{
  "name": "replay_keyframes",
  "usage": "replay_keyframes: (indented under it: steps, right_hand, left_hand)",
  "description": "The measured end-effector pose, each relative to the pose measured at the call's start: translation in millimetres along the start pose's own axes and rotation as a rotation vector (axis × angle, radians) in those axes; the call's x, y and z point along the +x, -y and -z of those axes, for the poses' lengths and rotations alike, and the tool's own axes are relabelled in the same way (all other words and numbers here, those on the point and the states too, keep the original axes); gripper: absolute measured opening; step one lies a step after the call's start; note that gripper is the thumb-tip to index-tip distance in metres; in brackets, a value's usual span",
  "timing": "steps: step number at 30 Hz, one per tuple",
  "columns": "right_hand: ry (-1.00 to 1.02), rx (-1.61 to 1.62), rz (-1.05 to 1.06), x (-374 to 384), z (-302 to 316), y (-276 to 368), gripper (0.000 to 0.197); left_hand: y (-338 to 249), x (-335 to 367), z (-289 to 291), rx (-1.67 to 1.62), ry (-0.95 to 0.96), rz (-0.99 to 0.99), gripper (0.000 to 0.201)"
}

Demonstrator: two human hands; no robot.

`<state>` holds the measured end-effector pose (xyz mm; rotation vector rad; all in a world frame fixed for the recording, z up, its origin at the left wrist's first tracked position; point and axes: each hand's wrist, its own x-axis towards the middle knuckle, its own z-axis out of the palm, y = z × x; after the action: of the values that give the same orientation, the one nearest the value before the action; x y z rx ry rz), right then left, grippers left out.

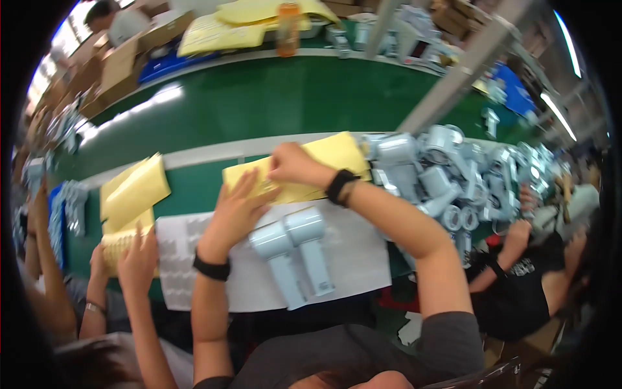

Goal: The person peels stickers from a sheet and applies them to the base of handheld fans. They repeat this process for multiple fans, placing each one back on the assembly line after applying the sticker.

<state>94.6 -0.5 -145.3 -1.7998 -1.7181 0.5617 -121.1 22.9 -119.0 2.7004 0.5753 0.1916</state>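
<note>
A stack of yellow sheets (337, 159) lies across the table in front of me. My left hand (236, 211) rests on its left part, fingers spread out. Over the same sheets is my right hand (295, 163), its fingers curled into a pinch just beside my left fingertips; whatever they hold is too small or hidden to make out. Nearer to me, two light-blue hair dryer housings (306, 225) lie side by side, handles toward me. They rest on a white sheet (363, 259) whose left part carries rows of grey patches.
Many more light-blue housings (434, 181) are heaped at the right. At the left, a co-worker's hands (133, 259) handle a yellow sheet below other yellow sheets (133, 188). A slanted grey post (453, 78) and an orange bottle (288, 29) stand beyond. Another person works at the right.
</note>
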Motion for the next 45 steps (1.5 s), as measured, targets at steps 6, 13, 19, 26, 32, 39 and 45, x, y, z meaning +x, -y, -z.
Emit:
replay_keyframes:
  steps: [6, 13, 19, 26, 32, 39, 45]
  right_hand:
    - [-0.151, -0.205, 0.012, -5, -11, 11, 0.013]
    - [-0.045, 0.069, -0.016, -23, 23, 40, 0.018]
    - [-0.041, 0.456, 0.024, -72, 60, 79, 0.025]
    - [-0.104, 0.176, 0.060, -200, 73, 124, 0.017]
    - [0.060, 0.210, -0.020, -229, 36, 141, 0.016]
    - [0.061, 0.147, -0.022, -222, 13, 140, 0.016]
    - [0.107, 0.128, -0.019, -217, 14, 135, 0.017]
  left_hand:
    - [-3, 7, 2, -0.054, 0.033, 0.009, 0.039]
    - [-10, 7, 4, -0.065, 0.067, 0.032, 0.038]
    - [18, 2, -20, -0.068, 0.020, -0.043, 0.037]
    - [2, 10, -6, -0.002, -0.013, -0.073, 0.039]
    - [3, 5, -6, -0.049, 0.020, 0.021, 0.038]
    - [5, -2, -12, -0.058, -0.007, 0.030, 0.036]
    - [3, -1, -13, -0.052, -0.017, 0.034, 0.036]
